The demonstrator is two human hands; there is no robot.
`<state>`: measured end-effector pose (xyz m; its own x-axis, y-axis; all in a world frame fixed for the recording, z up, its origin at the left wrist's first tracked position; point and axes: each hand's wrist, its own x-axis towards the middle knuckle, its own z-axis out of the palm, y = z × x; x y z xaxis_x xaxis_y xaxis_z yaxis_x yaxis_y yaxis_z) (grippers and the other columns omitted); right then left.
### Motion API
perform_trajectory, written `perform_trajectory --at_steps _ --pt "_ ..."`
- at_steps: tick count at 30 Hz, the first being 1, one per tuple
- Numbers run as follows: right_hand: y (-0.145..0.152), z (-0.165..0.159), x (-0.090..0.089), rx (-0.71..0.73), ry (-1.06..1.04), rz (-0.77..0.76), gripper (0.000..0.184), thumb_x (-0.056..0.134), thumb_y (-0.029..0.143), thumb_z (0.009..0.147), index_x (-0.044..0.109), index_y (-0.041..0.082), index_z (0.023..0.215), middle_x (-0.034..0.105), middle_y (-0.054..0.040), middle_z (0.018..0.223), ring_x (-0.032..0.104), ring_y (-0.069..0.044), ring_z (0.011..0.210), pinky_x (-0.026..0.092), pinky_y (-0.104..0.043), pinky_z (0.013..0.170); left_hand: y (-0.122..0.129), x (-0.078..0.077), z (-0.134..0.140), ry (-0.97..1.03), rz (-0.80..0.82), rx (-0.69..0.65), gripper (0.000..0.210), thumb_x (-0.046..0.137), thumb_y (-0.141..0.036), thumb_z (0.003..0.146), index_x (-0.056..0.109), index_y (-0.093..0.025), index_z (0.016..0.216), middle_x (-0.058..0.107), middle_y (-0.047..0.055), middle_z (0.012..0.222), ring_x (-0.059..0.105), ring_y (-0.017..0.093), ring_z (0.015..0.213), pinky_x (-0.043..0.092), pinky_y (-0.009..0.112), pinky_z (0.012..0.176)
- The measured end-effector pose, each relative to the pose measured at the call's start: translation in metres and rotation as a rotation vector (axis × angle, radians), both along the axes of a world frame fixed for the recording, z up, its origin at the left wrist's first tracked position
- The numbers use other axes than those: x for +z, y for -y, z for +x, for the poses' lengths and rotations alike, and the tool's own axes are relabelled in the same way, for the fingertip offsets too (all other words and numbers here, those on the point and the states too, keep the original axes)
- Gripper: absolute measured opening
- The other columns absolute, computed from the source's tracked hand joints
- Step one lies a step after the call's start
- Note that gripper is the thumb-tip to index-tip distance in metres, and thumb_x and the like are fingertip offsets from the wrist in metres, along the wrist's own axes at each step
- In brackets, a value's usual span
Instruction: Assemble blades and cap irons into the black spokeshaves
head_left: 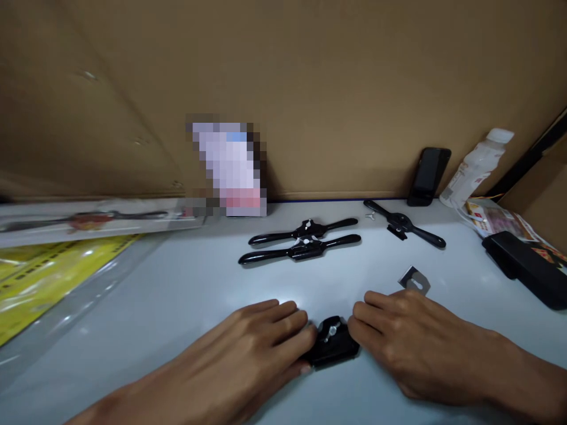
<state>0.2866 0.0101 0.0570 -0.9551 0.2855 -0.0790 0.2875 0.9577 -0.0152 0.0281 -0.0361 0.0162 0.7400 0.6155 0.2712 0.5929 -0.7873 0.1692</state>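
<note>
A black spokeshave (pixel 335 348) lies low over the table in front of me, held at both ends. My left hand (pixel 261 339) is closed around its left handle, and my right hand (pixel 407 345) wraps the right one. Both handles are hidden by the fingers; the middle body with a silver thumbscrew shows between. Just beyond my right hand rests a flat metal blade (pixel 415 281) with a slot. Farther back, two glossy black spokeshaves (pixel 307 249) lie side by side. To their right is another black spokeshave body (pixel 401 222), with small silver screws (pixel 370 216) by it.
Clear plastic packaging (pixel 88 219) and a yellow bagged sheet (pixel 66 277) cover the left side. A pixelated upright object (pixel 234 171) and a black phone (pixel 429 177) lean on the cardboard wall (pixel 310 88). A bottle (pixel 473 168) and a black case (pixel 527 268) stand at right.
</note>
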Motion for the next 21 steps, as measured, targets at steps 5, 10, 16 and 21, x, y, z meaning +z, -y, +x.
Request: perform_trajectory --at_steps 5,10,16,21 --pt "0.0009 -0.0008 -0.0036 0.03 -0.037 0.021 0.01 0.059 0.008 0.095 0.066 0.015 0.096 0.067 -0.0048 0.087 0.055 -0.022 0.076 0.036 -0.037 0.055 0.0001 0.0037 0.0012 0.004 -0.011 -0.009 0.031 0.036 -0.017 0.111 0.058 -0.022 0.09 0.068 0.002 0.082 0.064 0.021 0.07 0.051 0.036 0.065" --pt "0.0006 -0.0009 -0.004 0.041 -0.016 0.005 0.01 0.059 0.008 0.097 0.065 0.016 0.096 0.067 -0.0057 0.09 0.054 -0.022 0.077 0.034 -0.037 0.054 0.0007 0.002 -0.0017 0.009 -0.018 0.011 0.034 0.035 -0.021 0.113 0.062 -0.021 0.092 0.07 0.003 0.083 0.064 0.021 0.071 0.052 0.036 0.067" --pt "-0.001 0.0016 -0.0004 -0.079 0.008 -0.033 0.014 0.061 0.005 0.092 0.064 0.015 0.101 0.068 -0.0079 0.097 0.059 -0.024 0.085 0.038 -0.034 0.057 0.0011 -0.0033 -0.0063 0.052 -0.013 0.068 0.031 0.037 -0.031 0.114 0.065 -0.018 0.114 0.073 0.005 0.088 0.066 0.02 0.07 0.054 0.033 0.063" --pt "-0.0035 0.0034 -0.0004 -0.078 -0.005 -0.081 0.042 0.059 0.001 0.084 0.061 0.011 0.125 0.068 -0.01 0.105 0.06 -0.026 0.091 0.043 -0.035 0.063 0.0022 -0.0021 -0.0055 0.037 0.063 0.04 0.036 0.035 -0.03 0.115 0.056 -0.016 0.14 0.077 0.006 0.097 0.073 0.02 0.081 0.058 0.032 0.072"
